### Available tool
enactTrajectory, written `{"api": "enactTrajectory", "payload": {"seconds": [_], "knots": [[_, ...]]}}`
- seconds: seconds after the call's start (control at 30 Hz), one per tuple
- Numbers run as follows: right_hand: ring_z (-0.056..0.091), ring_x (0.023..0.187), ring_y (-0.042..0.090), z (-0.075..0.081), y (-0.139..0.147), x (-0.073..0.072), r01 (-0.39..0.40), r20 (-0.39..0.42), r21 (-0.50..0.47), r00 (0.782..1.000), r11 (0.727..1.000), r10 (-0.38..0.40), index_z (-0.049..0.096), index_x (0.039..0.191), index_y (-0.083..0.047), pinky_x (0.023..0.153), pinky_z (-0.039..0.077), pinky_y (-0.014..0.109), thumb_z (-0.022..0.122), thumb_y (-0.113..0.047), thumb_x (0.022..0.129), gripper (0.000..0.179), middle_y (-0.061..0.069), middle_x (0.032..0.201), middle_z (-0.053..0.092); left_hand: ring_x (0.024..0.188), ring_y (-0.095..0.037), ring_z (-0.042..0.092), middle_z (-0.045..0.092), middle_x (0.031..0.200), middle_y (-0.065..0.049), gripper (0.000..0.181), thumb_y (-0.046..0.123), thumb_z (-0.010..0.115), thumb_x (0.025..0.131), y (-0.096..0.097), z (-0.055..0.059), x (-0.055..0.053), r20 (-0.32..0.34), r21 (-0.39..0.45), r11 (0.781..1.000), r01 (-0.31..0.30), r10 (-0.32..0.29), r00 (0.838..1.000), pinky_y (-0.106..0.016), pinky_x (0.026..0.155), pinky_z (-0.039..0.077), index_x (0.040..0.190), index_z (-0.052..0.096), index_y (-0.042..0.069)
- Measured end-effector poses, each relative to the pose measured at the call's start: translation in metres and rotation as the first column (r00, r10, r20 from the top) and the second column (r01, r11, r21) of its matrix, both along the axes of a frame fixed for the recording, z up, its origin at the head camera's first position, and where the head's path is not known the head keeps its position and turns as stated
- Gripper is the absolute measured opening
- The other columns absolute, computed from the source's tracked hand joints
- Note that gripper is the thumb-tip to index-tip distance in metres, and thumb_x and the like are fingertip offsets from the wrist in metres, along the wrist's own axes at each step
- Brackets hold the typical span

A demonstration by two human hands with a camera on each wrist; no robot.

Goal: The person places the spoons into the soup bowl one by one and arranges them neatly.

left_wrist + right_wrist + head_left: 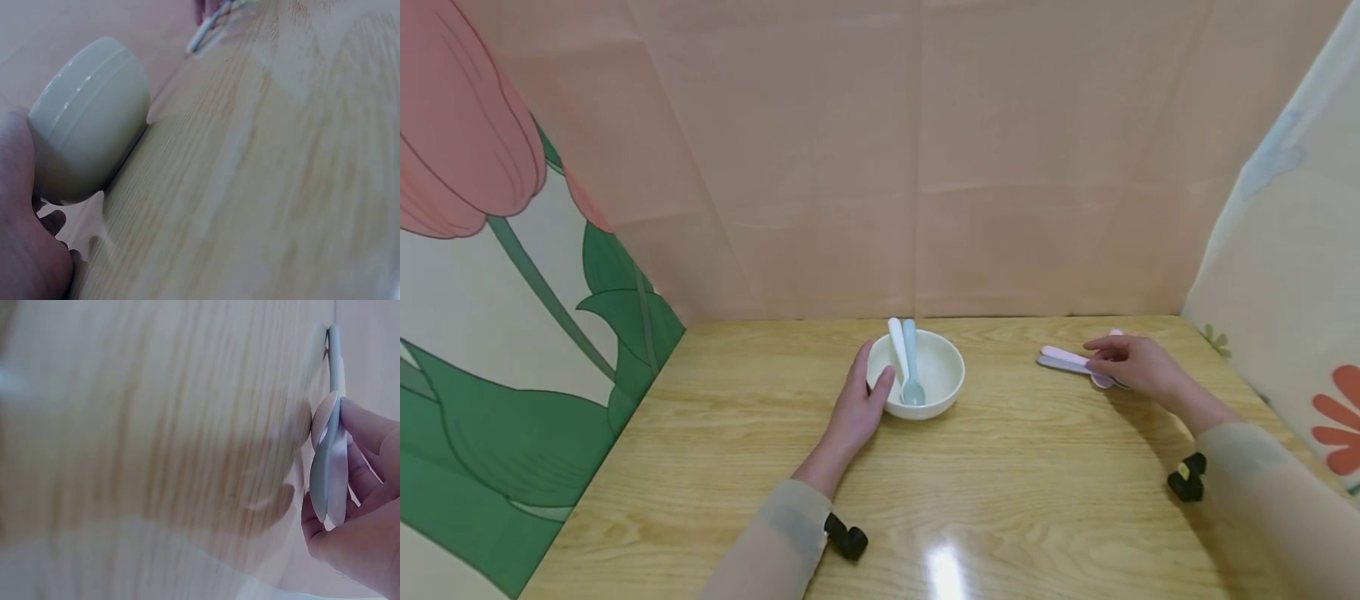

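Note:
A white bowl (943, 375) stands on the table, holding a white spoon (897, 343) and a light blue spoon (911, 346) that lean on its far rim. My left hand (856, 406) holds the bowl's left side, thumb at the rim and fingers along the outer wall. Over at the right, my right hand (1138, 365) grips a grey spoon (319, 481) and a pink spoon (338, 481) by their head ends, their handles pointing left in the head view. Another pink spoon (323, 415) crosses them, its middle hidden beneath the hand.
The wooden table (1000, 483) meets a pinkish cloth wall (820, 208) at the back. A flower-printed panel (527, 433) borders its left side, and a pale printed panel (1285, 275) its right. Black wrist devices (1187, 477) sit at both sleeves.

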State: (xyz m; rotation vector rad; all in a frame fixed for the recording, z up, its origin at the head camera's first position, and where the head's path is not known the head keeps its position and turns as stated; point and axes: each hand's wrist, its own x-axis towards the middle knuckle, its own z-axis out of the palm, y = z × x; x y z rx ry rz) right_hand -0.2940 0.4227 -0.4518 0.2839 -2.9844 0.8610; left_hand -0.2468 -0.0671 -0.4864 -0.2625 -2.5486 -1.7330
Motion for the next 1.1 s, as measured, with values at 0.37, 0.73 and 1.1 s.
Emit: {"api": "enactTrajectory", "payload": {"seconds": [0.37,0.73,1.1], "knots": [[0.065,0.092,0.016,0.003,-0.002,0.002,-0.013,-0.014,0.022,1.0,1.0,0.013,0.073,0.136,0.004,0.077,0.049,0.023,0.08,-0.023,0.105,0.042,0.009,0.107,0.078,0.165,-0.026,0.026,0.025,0.182,-0.002,0.078,0.062,0.048,0.114,0.0,-0.001,-0.001,0.003,0.01,1.0,-0.001,0.001,1.0,-0.052,0.134,0.023,0.179,0.018,0.029],[0.056,0.086,0.021,0.012,-0.002,0.009,0.022,0.013,-0.012,1.0,1.0,-0.022,0.064,0.144,0.009,0.067,0.046,0.029,0.065,-0.02,0.114,0.042,0.019,0.109,0.071,0.165,-0.025,0.026,0.026,0.182,-0.003,0.078,0.061,0.048,0.115,0.0,-0.001,0.0,-0.003,0.013,1.0,0.004,-0.004,1.0,-0.05,0.134,0.023,0.179,0.018,0.028],[0.055,0.082,0.02,0.016,-0.004,0.011,0.065,0.021,-0.085,0.998,0.994,-0.063,0.051,0.156,0.009,0.062,0.046,0.032,0.052,-0.023,0.119,0.049,0.024,0.112,0.069,0.166,-0.024,0.024,0.024,0.182,-0.002,0.077,0.059,0.048,0.115,-0.001,-0.002,-0.002,0.002,0.005,1.0,-0.001,0.001,1.0,-0.05,0.134,0.022,0.179,0.017,0.027]]}}
